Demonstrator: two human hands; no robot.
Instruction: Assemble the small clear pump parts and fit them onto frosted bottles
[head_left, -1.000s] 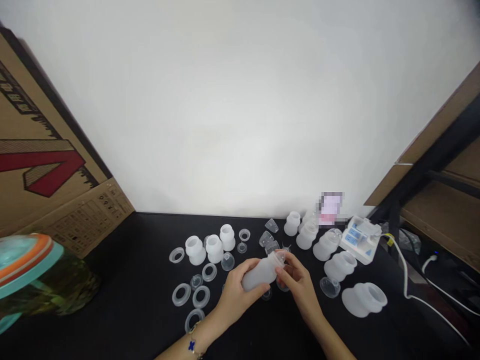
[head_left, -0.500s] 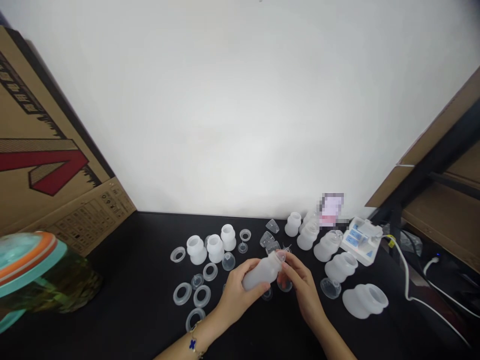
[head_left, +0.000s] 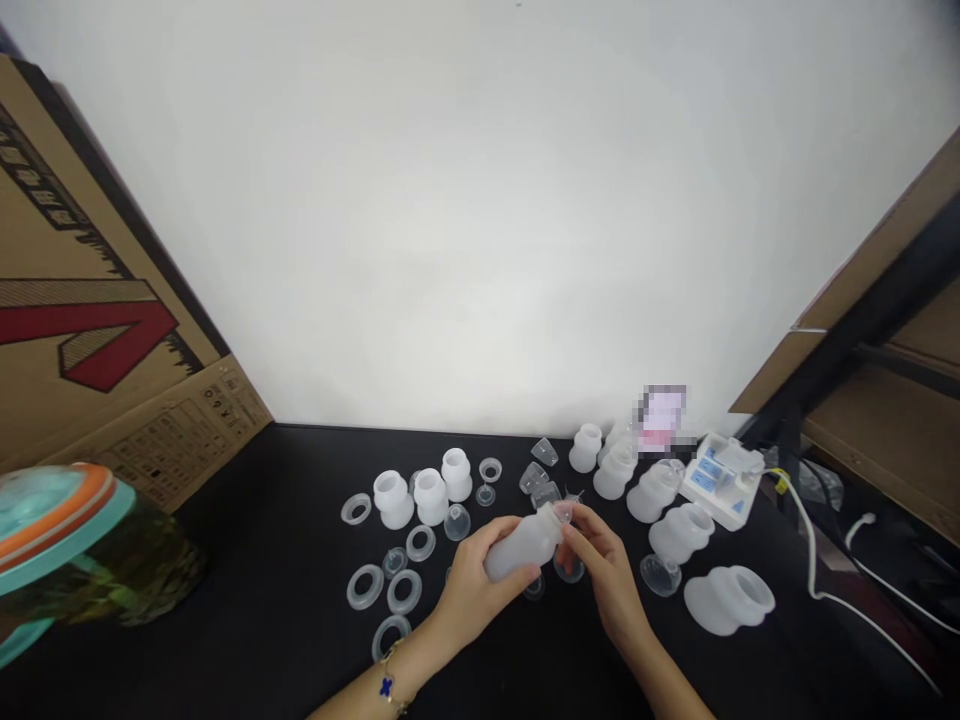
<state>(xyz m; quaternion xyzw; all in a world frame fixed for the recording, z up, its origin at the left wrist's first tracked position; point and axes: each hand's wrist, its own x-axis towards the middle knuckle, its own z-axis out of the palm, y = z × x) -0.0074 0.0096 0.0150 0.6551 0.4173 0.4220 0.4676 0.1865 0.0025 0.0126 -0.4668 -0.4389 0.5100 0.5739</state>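
A white, frosted baby bottle (head_left: pixel 521 548) lies tilted in my left hand (head_left: pixel 476 580), whose fingers wrap round its body. The bottle's mouth end points up and to the right. There my right hand (head_left: pixel 600 565) pinches a clear teat (head_left: pixel 562 512) at the neck; the fingertips partly cover it. Just behind my hands lie clear caps (head_left: pixel 545 492). Below my right hand a clear round piece (head_left: pixel 570 570) shows in part. To the left are translucent collar rings (head_left: pixel 365 587) and a clear dome-shaped teat (head_left: pixel 457 522).
Open white bottles (head_left: pixel 394 500) stand at the left back. More white bottles (head_left: pixel 682 533) line the right side, beside a white power strip (head_left: pixel 724 480) with cables. A large jar (head_left: pixel 97 550) and a cardboard box (head_left: pixel 112 300) stand at left. A white wall (head_left: pixel 480 220) closes the back.
Hardly anything differs. Both hands keep their hold at the bottle, and the view has shifted very slightly.
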